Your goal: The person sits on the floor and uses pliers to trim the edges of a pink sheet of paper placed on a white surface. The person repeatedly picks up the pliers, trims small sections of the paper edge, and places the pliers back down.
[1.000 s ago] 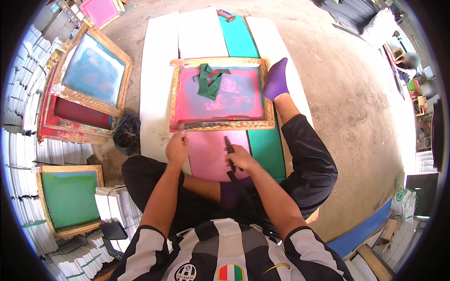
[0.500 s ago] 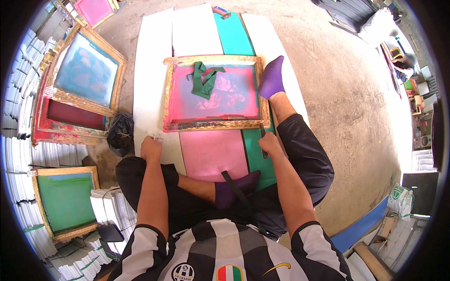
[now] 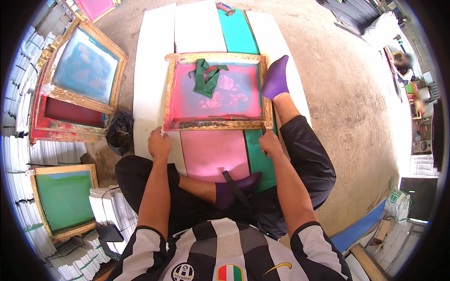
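Note:
A wooden screen-printing frame (image 3: 218, 125) with pink and blue stained mesh lies flat in front of me. A crumpled green cloth strip (image 3: 205, 84) rests on its mesh. My right hand (image 3: 272, 143) is closed round a narrow dark tool (image 3: 263, 127), perhaps a knife; its tip reaches the frame's near right corner, and the grip hides most of it. By the near left corner, my left hand (image 3: 160, 142) has its fingers loosely apart, with nothing visible in them. I cannot tell whether they touch the wood.
Under the frame lie white, pink (image 3: 215, 152) and teal boards (image 3: 236, 33). My purple-socked foot (image 3: 276, 78) sits against the frame's right side. At left are more screen frames (image 3: 84, 70), a black plastic bag (image 3: 120, 133) and stacked white sheets (image 3: 110, 206). A person (image 3: 404, 68) is far right.
My left hand has moved up and right toward the frame's near left corner, its fist loosening. My right hand has shifted slightly, still holding the dark tool by the near right corner.

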`<state>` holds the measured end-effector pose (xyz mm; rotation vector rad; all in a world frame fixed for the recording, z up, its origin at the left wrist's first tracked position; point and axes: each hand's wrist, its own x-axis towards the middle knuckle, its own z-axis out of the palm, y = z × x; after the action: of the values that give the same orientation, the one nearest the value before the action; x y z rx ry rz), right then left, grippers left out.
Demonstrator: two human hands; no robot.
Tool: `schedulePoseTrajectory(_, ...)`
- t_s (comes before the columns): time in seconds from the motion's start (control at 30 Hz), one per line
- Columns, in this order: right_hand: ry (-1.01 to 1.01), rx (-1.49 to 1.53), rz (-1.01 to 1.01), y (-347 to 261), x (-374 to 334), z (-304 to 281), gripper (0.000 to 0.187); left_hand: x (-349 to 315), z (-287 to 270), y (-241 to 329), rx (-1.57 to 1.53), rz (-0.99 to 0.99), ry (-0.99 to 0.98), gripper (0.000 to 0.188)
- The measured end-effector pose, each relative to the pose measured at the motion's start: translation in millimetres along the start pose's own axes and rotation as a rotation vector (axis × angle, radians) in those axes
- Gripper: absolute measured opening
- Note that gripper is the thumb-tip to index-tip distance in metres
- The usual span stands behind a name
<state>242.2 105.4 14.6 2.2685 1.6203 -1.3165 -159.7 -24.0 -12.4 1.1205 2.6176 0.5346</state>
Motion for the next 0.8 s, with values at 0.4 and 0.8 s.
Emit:
schedulePoseTrajectory(0.4, 0.228, -0.103, -0.143, 40, 28, 31, 0.027, 1, 7, 8, -0.030, 0.052, -0.001, 0.039)
schedulePoseTrajectory(0.8, -0.023, 0.323, -0.219, 14, -14, 41, 0.015, -13, 8, 35, -0.219, 0.176, 0.287, 0.029)
